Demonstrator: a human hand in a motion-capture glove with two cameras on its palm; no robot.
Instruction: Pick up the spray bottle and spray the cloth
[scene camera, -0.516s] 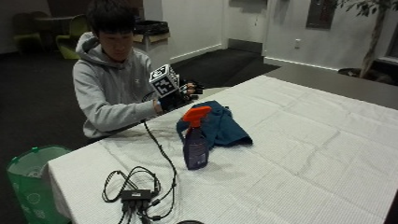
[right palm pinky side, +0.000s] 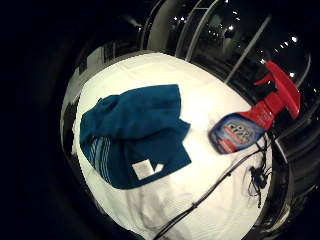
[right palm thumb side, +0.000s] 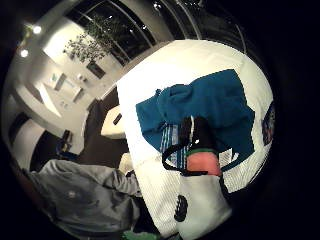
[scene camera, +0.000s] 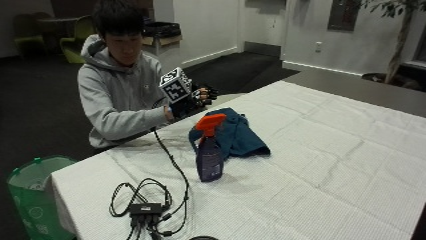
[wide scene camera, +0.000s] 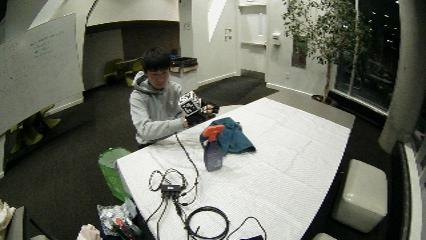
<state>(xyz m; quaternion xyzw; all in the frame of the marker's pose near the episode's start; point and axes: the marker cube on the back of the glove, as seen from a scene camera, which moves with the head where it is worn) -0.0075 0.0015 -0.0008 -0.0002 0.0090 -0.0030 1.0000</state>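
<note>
White-clothed table (scene camera: 319, 165) in dim office. Spray bottle (scene camera: 209, 150) upright nearest camera, teal cloth (scene camera: 234, 134) just behind it — touching or not, cannot tell. Gloved right hand (scene camera: 200, 96) raised beyond cloth, holds nothing, fingers look relaxed. Risks: reach across cloth may drag it; tall bottle may tip if nudged, not gripped.

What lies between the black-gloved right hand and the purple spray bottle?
In the outside view, the crumpled teal cloth lies between the gloved right hand and the purple, orange-triggered spray bottle.
</note>
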